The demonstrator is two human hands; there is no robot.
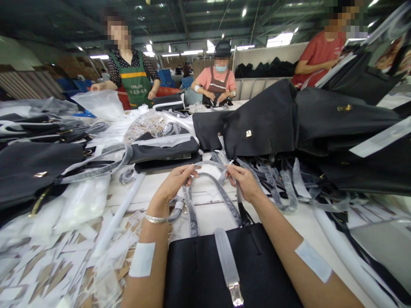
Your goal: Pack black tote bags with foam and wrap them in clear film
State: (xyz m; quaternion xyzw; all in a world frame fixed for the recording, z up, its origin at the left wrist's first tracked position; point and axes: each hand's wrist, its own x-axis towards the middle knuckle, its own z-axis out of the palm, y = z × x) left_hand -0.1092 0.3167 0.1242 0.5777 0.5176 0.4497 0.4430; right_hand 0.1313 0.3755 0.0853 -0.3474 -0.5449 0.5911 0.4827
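Note:
A black handbag [199,265] lies right in front of me, with a pale wrapped flap strap [225,256] ending in a metal clasp [236,294]. Its handle [220,190], covered in clear plastic, arches up beyond the bag's top edge. Above that arch, a plastic-wrapped strap [212,164] stretches between my hands. My left hand [181,184] pinches one end of this stretch between thumb and fingers. At the other side, my right hand [242,182] grips the strap in the same way. A small metal hook [185,207] hangs near my left wrist.
Larger black bags [263,124] are piled ahead and to the right; another bag [41,167] lies left. Loose paper tags [64,261] and plastic bags [83,201] cover the left side. Three co-workers stand across the table, one in a green apron [135,83].

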